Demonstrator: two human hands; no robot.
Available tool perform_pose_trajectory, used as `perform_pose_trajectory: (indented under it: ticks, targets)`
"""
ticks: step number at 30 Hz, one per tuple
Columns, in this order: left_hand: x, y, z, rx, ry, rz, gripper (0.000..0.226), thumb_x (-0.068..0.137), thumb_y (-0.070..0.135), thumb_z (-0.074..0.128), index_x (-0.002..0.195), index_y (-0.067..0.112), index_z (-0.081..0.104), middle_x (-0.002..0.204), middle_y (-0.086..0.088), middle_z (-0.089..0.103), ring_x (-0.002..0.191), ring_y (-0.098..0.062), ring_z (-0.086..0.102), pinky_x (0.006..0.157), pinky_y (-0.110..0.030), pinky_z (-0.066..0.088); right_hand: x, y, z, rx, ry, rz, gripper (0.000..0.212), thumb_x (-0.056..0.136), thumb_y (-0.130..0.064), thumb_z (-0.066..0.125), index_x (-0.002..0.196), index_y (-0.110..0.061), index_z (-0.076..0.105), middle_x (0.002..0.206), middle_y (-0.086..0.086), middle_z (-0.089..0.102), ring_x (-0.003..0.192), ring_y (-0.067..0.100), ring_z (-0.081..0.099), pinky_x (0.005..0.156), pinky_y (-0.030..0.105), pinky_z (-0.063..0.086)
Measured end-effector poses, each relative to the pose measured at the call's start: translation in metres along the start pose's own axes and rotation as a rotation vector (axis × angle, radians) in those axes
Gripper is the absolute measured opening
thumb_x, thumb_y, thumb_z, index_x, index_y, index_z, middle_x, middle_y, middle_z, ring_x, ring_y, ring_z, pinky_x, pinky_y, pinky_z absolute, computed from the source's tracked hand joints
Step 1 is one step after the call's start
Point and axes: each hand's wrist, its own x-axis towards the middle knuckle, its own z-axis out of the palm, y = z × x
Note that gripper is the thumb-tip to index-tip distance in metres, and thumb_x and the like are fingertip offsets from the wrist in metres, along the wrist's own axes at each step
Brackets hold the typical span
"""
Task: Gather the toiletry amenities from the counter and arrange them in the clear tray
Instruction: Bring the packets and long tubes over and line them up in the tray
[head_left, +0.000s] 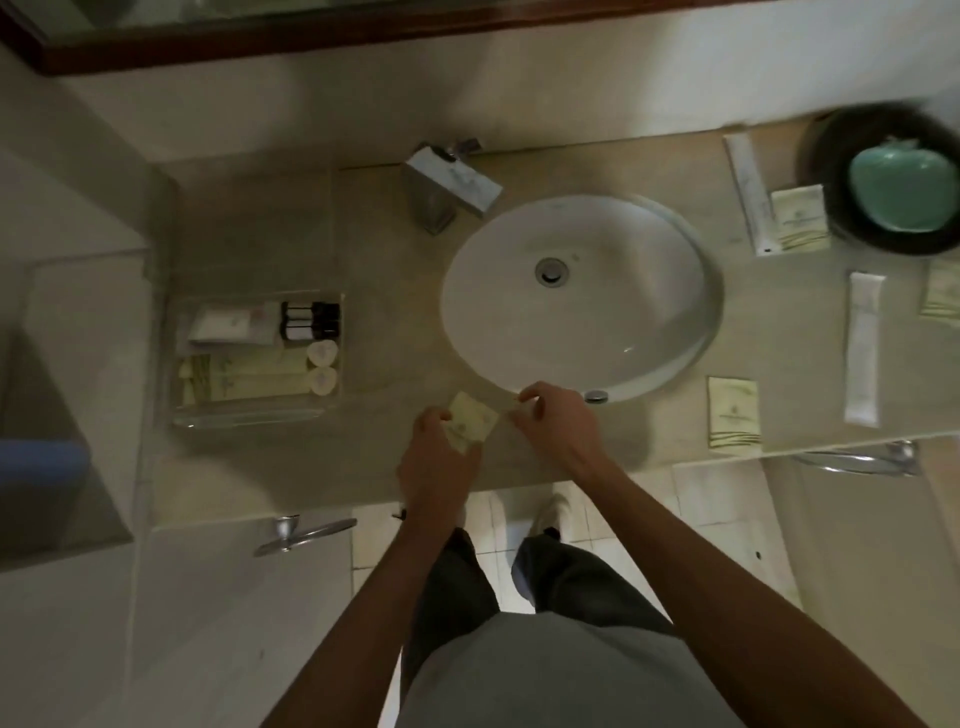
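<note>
Beige stone counter (597, 441) with an oval white sink (582, 296) set in it; we look almost straight down and the whole view is soft with blur. Print on every packet is unreadable, and the far-right sachet (941, 296) is cut off by the frame edge. At the left sits the clear tray (249, 415), its walls hard to trace; inside we make out two dark bottles (310, 321), a white packet (228, 325), pale long boxes lying left to right, and two round white caps (322, 366). Near the counter's front edge, just in front of the sink rim, our left hand (436, 457) holds a small pale-yellow sachet (470, 423), thumb and fingers curled round its near-left corner; it sits diamond-wise, one corner pointing far-left toward the tray. Our right hand (556, 421) is just beside its right corner, fingertips pinched together; whether they grip the sachet or a second item we cannot tell. Right of the sink lie two long white tubes (865, 348), axes running near to far, and more sachets (733, 415). A dark round dish (831, 171) holds a green apple-shaped piece (901, 187).
</note>
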Motion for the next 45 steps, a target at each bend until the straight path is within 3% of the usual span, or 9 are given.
perform_pose_trajectory:
  ticks: [4,7,12,16,22,26,32,39,45]
  targets:
    - [-0.031,0.076,0.060,-0.056,-0.116,0.166,0.042,0.083,0.035,0.070,0.117,0.020,0.052,0.111,0.001,0.061,0.097,-0.020,0.061,0.084,-0.038,0.049,-0.001,0.078,-0.076,0.030,0.194,0.006,0.024,0.079,-0.036,0.078,0.100,-0.026,0.073,0.072,-0.005,0.067,0.072,0.015,0.065,0.071,0.030,0.050]
    - [-0.051,0.134,0.114,-0.077,-0.270,0.202,0.036,0.083,0.037,0.069,0.113,0.023,0.055,0.110,0.004,0.063,0.100,-0.019,0.061,0.085,-0.033,0.046,0.000,0.154,-0.137,-0.063,0.251,0.065,0.027,0.078,-0.029,0.080,0.104,-0.022,0.075,0.077,0.001,0.070,0.074,0.019,0.066,0.071,0.030,0.049]
    - [-0.073,0.193,0.187,-0.023,-0.307,0.221,0.043,0.083,0.046,0.071,0.110,0.018,0.053,0.110,0.001,0.061,0.099,-0.021,0.061,0.082,-0.035,0.048,0.013,0.233,-0.183,-0.266,0.046,0.078,0.049,0.076,-0.038,0.082,0.120,-0.027,0.063,0.110,0.003,0.065,0.087,0.017,0.062,0.076,0.036,0.054]
    - [-0.079,0.216,0.215,0.038,-0.251,0.119,0.051,0.082,0.048,0.071,0.114,0.015,0.050,0.113,-0.003,0.059,0.096,-0.026,0.063,0.075,-0.037,0.050,0.024,0.241,-0.188,-0.234,-0.014,0.020,0.060,0.071,-0.038,0.086,0.123,-0.027,0.057,0.111,0.000,0.054,0.093,0.020,0.059,0.083,0.038,0.052]
    - [-0.078,0.228,0.227,0.036,-0.247,0.052,0.038,0.082,0.037,0.072,0.112,0.017,0.059,0.108,-0.003,0.066,0.095,-0.024,0.065,0.070,-0.033,0.047,0.034,0.248,-0.186,-0.224,0.047,0.001,0.021,0.087,-0.030,0.073,0.105,-0.019,0.069,0.099,0.000,0.053,0.088,0.020,0.060,0.080,0.036,0.051]
    - [-0.070,0.229,0.221,-0.003,-0.299,0.000,0.026,0.083,0.034,0.069,0.101,0.016,0.072,0.097,-0.004,0.073,0.089,-0.024,0.070,0.065,-0.031,0.048,0.029,0.255,-0.183,-0.180,0.139,0.036,0.013,0.091,-0.024,0.069,0.097,-0.013,0.073,0.095,0.006,0.063,0.084,0.022,0.062,0.073,0.032,0.046]
    - [-0.045,0.178,0.169,-0.174,-0.311,0.018,0.029,0.083,0.040,0.067,0.094,0.015,0.077,0.088,-0.003,0.076,0.081,-0.020,0.070,0.072,-0.033,0.057,0.015,0.222,-0.164,-0.064,0.135,0.108,0.017,0.090,-0.028,0.070,0.092,-0.013,0.077,0.095,0.008,0.070,0.078,0.016,0.060,0.067,0.026,0.038]
    - [-0.012,0.044,0.056,-0.271,-0.140,-0.075,0.021,0.084,0.036,0.071,0.085,0.016,0.077,0.074,0.004,0.073,0.070,-0.011,0.069,0.066,-0.034,0.059,0.001,0.091,-0.059,0.118,-0.025,0.062,0.018,0.091,-0.025,0.069,0.101,-0.012,0.077,0.094,-0.004,0.067,0.079,0.010,0.061,0.064,0.014,0.041]
    - [0.009,-0.034,-0.008,-0.255,-0.008,-0.169,0.018,0.088,0.032,0.070,0.086,0.015,0.075,0.081,0.002,0.074,0.069,-0.007,0.068,0.055,-0.013,0.049,0.012,-0.001,0.008,0.154,-0.140,0.006,0.017,0.091,-0.024,0.068,0.098,-0.011,0.077,0.094,0.000,0.071,0.082,0.015,0.067,0.079,0.032,0.056]
